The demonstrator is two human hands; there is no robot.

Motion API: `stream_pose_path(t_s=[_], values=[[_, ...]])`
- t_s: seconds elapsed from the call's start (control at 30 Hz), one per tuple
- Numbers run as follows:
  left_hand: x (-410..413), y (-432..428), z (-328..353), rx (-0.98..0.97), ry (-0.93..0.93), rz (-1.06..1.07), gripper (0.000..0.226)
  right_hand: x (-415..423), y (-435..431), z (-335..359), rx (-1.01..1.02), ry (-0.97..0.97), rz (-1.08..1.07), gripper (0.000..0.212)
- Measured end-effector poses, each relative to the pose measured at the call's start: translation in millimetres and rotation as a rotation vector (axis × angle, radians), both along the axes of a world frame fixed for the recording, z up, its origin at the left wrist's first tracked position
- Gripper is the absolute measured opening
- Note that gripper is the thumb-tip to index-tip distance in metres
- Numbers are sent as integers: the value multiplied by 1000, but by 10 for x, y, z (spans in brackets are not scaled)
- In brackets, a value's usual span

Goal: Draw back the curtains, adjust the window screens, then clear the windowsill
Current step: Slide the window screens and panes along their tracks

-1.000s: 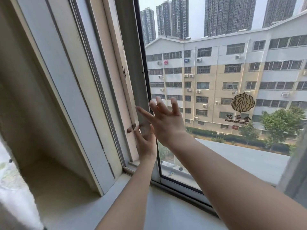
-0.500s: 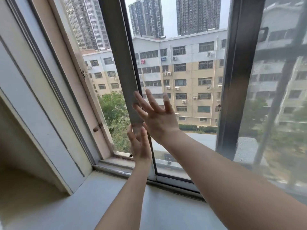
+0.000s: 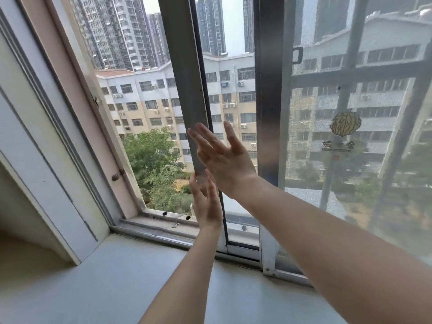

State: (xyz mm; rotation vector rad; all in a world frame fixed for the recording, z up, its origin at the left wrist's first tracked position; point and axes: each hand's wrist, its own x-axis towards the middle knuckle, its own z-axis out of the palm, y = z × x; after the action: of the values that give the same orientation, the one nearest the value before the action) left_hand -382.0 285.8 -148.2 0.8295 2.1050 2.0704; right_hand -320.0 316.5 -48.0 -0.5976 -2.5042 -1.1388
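A sliding glass pane has a grey frame edge (image 3: 187, 78) standing upright in the middle of the window. My left hand (image 3: 207, 202) presses flat against the lower part of that edge, fingers straight. My right hand (image 3: 222, 155) is just above it, fingers spread against the glass beside the edge. Neither hand holds anything. To the right stands a mesh window screen (image 3: 350, 160) with a dark frame post (image 3: 271, 101). The grey windowsill (image 3: 117, 277) lies below my forearms.
Left of the pane the window is open to the outside, with trees and apartment blocks beyond. A pale fixed window frame (image 3: 93, 136) slants down at the left. The bottom track (image 3: 168, 223) has small drain holes. A sticker (image 3: 344, 123) shows behind the screen.
The glass pane's edge has slid rightward with both hands on it, widening the open gap on the left. The screen at the right has come into view.
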Motion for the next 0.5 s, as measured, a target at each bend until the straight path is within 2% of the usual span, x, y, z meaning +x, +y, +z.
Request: stream_pose_path(t_s=[0.17,0.3,0.5], values=[[281,23,9,56,-13,5,89,129,6,59,23,-47,-20,69],[452,27,57,51,-67,-24,91,276,37,120,43,-70,-26,60],[642,78,20,74,-115,-60,77,433,40,215,105,-126,-6,53]])
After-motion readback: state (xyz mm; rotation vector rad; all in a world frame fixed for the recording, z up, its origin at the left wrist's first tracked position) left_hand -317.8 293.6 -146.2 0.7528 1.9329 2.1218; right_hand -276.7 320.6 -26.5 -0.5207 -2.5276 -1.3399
